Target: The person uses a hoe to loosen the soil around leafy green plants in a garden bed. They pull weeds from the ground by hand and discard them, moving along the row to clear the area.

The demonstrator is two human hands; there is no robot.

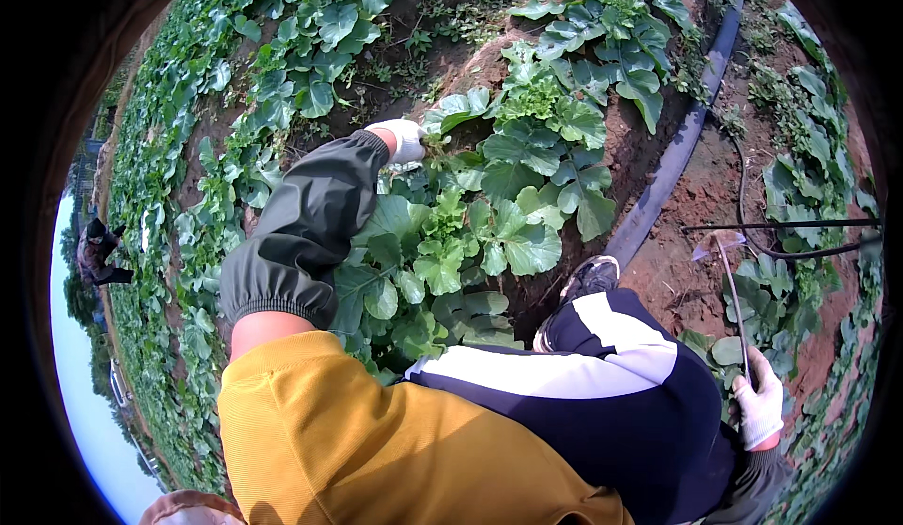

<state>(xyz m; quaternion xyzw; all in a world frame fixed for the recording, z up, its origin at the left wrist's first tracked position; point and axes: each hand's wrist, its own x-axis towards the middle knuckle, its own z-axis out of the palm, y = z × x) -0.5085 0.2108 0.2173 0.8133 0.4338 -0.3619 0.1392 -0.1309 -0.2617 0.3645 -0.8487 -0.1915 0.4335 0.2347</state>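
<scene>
My left hand [404, 141], in a white glove and with a dark sleeve cover above it, reaches in among leafy green plants [508, 165]. Its fingers meet a small tuft of weeds or leaves [436, 142]; whether they grip it is hard to see. At the lower right, my right hand [760, 399], also in a white glove, is closed around the thin handle of a small hoe [734, 292]. The hoe's blade [718, 243] points away from me, over reddish soil beside more plants.
A dark flat irrigation hose [663, 179] runs along the furrow to my shoe [592, 278]. A thin black tube [741, 193] curves over the soil at the right. Crop rows [169, 193] fill the left side, where another person [99, 253] is bent over at a distance.
</scene>
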